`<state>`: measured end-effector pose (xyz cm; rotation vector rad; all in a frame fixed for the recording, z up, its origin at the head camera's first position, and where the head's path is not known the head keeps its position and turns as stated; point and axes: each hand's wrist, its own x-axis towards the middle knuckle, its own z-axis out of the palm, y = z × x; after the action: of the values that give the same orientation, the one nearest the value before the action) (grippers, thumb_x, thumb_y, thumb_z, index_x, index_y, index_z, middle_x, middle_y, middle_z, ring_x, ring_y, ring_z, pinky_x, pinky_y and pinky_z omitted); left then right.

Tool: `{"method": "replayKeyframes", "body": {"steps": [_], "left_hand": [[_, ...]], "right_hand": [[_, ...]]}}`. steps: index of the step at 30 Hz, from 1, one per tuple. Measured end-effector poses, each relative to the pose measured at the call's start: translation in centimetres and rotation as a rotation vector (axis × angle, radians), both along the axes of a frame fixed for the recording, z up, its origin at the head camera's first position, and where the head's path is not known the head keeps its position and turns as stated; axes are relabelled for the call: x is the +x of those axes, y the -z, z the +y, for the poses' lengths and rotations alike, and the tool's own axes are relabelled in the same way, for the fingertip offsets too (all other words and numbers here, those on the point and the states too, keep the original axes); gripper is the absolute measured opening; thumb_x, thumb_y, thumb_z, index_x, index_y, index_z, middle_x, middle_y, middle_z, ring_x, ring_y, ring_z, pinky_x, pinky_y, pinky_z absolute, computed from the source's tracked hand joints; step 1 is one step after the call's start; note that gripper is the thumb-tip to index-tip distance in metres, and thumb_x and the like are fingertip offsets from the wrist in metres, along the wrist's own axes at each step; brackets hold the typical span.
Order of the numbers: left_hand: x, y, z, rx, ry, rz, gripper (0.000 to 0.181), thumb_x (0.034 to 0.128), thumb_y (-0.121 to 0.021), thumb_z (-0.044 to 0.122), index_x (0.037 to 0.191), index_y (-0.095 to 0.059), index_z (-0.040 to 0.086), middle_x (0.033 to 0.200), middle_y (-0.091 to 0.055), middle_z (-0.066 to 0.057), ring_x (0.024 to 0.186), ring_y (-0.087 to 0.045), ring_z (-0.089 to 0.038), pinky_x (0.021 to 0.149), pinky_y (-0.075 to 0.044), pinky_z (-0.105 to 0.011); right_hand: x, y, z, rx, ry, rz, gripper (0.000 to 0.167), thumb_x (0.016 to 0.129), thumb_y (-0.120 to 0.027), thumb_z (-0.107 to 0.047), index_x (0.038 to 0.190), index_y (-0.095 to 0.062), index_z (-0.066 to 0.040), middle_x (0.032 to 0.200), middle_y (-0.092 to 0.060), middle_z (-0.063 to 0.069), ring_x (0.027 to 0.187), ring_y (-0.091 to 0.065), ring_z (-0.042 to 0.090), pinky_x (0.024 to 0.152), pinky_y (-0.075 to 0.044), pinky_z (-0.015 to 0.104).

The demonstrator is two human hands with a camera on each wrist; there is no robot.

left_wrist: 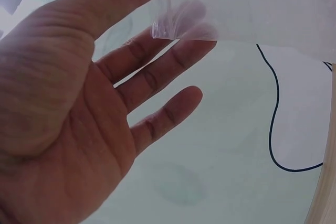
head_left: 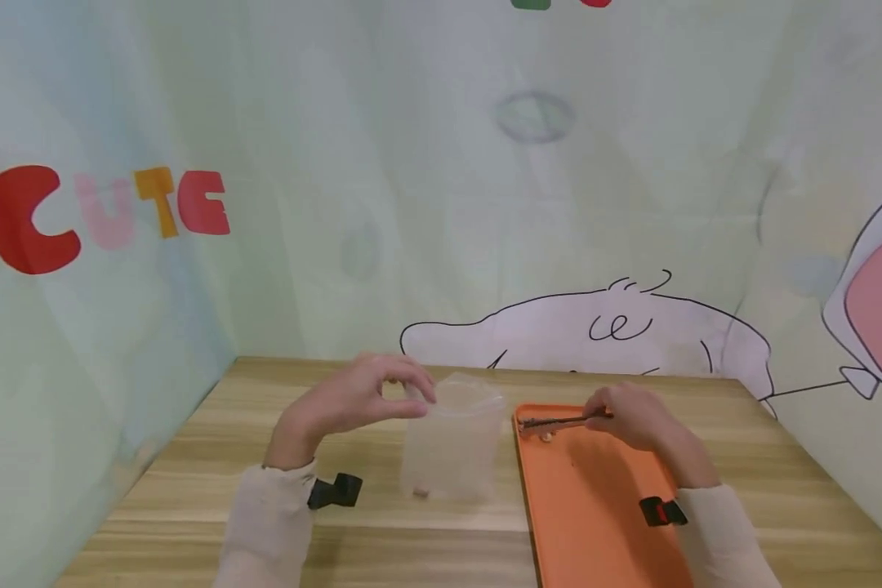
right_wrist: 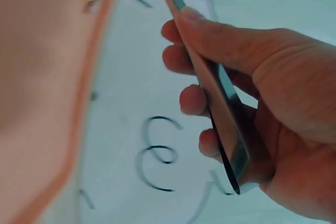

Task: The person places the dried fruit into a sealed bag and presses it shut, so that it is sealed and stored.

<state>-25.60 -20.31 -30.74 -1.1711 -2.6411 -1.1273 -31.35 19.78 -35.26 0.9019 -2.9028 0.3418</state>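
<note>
My left hand [head_left: 360,396] pinches the upper left edge of a clear plastic bag [head_left: 452,453], which stands upright on the table with its mouth parted. Low in the bag shows one small brown piece [head_left: 420,492]. In the left wrist view, thumb and fingers lie on either side of the bag's film [left_wrist: 262,9]. Over the orange tray [head_left: 588,531], my right hand [head_left: 632,416] grips metal tongs [right_wrist: 223,108] by the handle. The tongs' tips point left at the tray's far left corner, beside several small pale pieces [head_left: 547,437] too small to identify.
The wooden table [head_left: 382,547] carries the bag left of the tray. Behind it hangs a printed cloth backdrop [head_left: 353,204] that also closes off the left side. A black strap device [head_left: 336,491] is on the left wrist and another [head_left: 662,511] on the right.
</note>
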Motion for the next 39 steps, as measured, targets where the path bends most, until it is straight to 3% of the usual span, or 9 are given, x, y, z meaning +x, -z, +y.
{"method": "replayKeyframes", "body": {"steps": [4, 8, 11, 14, 18, 22, 27, 33, 39], "left_hand": [[-0.2, 0.1, 0.5, -0.007, 0.012, -0.002, 0.011, 0.0952, -0.071, 0.027, 0.103, -0.074, 0.019, 0.11, -0.068, 0.007, 0.097, -0.062, -0.012, 0.083, -0.052, -0.034], [-0.1, 0.0, 1.0, -0.016, 0.023, -0.003, 0.009, 0.0949, -0.071, 0.025, 0.103, -0.074, 0.02, 0.108, -0.068, 0.009, 0.095, -0.062, -0.011, 0.082, -0.052, -0.032], [-0.2, 0.0, 1.3, -0.022, 0.028, -0.006, 0.008, 0.0949, -0.071, 0.024, 0.102, -0.073, 0.021, 0.106, -0.068, 0.011, 0.093, -0.062, -0.01, 0.081, -0.052, -0.031], [-0.3, 0.0, 1.5, -0.021, 0.035, 0.004, 0.009, 0.0951, -0.071, 0.023, 0.103, -0.074, 0.02, 0.105, -0.068, 0.01, 0.092, -0.062, -0.011, 0.08, -0.052, -0.032], [-0.4, -0.2, 1.6, -0.01, 0.035, 0.018, 0.009, 0.0953, -0.071, 0.023, 0.103, -0.074, 0.019, 0.106, -0.069, 0.008, 0.092, -0.062, -0.012, 0.08, -0.052, -0.032], [-0.4, -0.1, 1.4, -0.019, 0.015, 0.008, 0.01, 0.095, -0.071, 0.022, 0.104, -0.074, 0.02, 0.106, -0.069, 0.009, 0.093, -0.062, -0.01, 0.081, -0.052, -0.032], [-0.3, 0.0, 1.2, -0.035, -0.001, 0.009, 0.01, 0.0953, -0.071, 0.022, 0.105, -0.074, 0.02, 0.105, -0.07, 0.009, 0.092, -0.063, -0.01, 0.08, -0.052, -0.032], [-0.4, -0.1, 1.1, -0.049, -0.009, 0.014, 0.01, 0.0969, -0.069, 0.02, 0.105, -0.074, 0.019, 0.105, -0.07, 0.008, 0.092, -0.063, -0.01, 0.08, -0.052, -0.031], [-0.5, 0.0, 1.2, -0.056, -0.003, 0.025, 0.009, 0.0971, -0.068, 0.018, 0.105, -0.074, 0.018, 0.104, -0.07, 0.009, 0.089, -0.063, -0.008, 0.078, -0.052, -0.03]], "right_hand": [[1.6, -2.3, 0.3, -0.137, -0.042, 0.13, 0.009, 0.089, -0.076, -0.01, 0.097, -0.078, -0.012, 0.088, -0.07, -0.007, 0.071, -0.06, 0.005, 0.061, -0.049, 0.028], [3.2, -4.8, -0.3, -0.307, -0.185, 0.374, 0.018, 0.083, -0.078, 0.0, 0.097, -0.078, -0.011, 0.086, -0.068, -0.009, 0.065, -0.054, 0.001, 0.057, -0.045, 0.021], [3.8, -5.7, -1.1, -0.364, -0.296, 0.435, 0.024, 0.081, -0.079, 0.004, 0.099, -0.077, -0.011, 0.089, -0.068, -0.008, 0.066, -0.054, 0.001, 0.057, -0.044, 0.016], [3.7, -5.6, -1.3, -0.359, -0.318, 0.394, 0.024, 0.082, -0.079, 0.002, 0.103, -0.077, -0.011, 0.09, -0.067, -0.008, 0.067, -0.053, 0.0, 0.057, -0.045, 0.016], [2.3, -4.6, -0.3, -0.322, -0.2, 0.349, 0.02, 0.086, -0.077, -0.004, 0.106, -0.076, -0.009, 0.091, -0.068, -0.005, 0.065, -0.052, 0.004, 0.057, -0.045, 0.024], [0.6, -2.8, 1.0, -0.237, -0.053, 0.179, 0.017, 0.091, -0.074, -0.012, 0.107, -0.076, -0.008, 0.096, -0.071, 0.0, 0.075, -0.061, 0.01, 0.066, -0.052, 0.033], [-0.5, -1.0, 1.7, -0.121, 0.047, 0.0, 0.015, 0.092, -0.074, -0.017, 0.105, -0.077, -0.01, 0.097, -0.072, 0.002, 0.083, -0.066, 0.016, 0.071, -0.055, 0.039], [-1.2, 0.1, 1.6, -0.048, 0.069, -0.056, 0.013, 0.091, -0.075, -0.017, 0.103, -0.077, -0.012, 0.093, -0.071, -0.003, 0.076, -0.06, 0.01, 0.067, -0.05, 0.035], [-2.1, 1.6, 1.6, 0.035, 0.027, -0.018, 0.006, 0.088, -0.077, -0.015, 0.094, -0.078, -0.014, 0.089, -0.072, -0.005, 0.077, -0.062, 0.012, 0.069, -0.052, 0.037]]}}
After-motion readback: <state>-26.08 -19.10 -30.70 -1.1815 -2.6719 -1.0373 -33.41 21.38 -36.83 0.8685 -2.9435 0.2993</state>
